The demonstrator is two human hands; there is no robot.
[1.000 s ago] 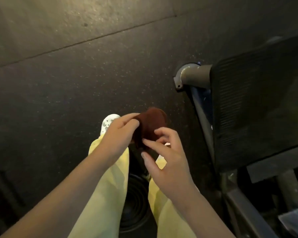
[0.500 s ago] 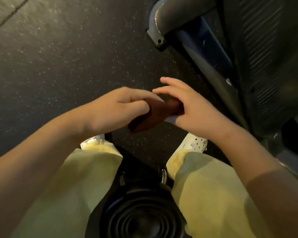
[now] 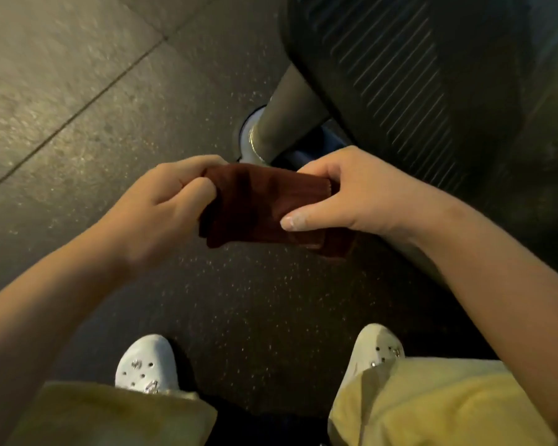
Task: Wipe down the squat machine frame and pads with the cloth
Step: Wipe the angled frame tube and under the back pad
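Brown-red fabric, the cloth, is held flat and folded between both hands, above the floor and near the base of the grey frame tube. The left hand is clamped on the cloth's left edge, with thumb and curled fingers pinching it. The right hand grips the right edge, thumb laid across the top face, fingers hidden beneath. The step in hand appears to be preparation: folding the cloth into a pad before wiping. The next move likely calls for one hand to take the folded cloth alone and press it to the nearest surface, either the tube or the ribbed black plate to the right; the cloth appears to touch neither yet. The cloth looks thick, soft and layered, with stacked edges showing at its lower right corner. Whether it is damp cannot be told.
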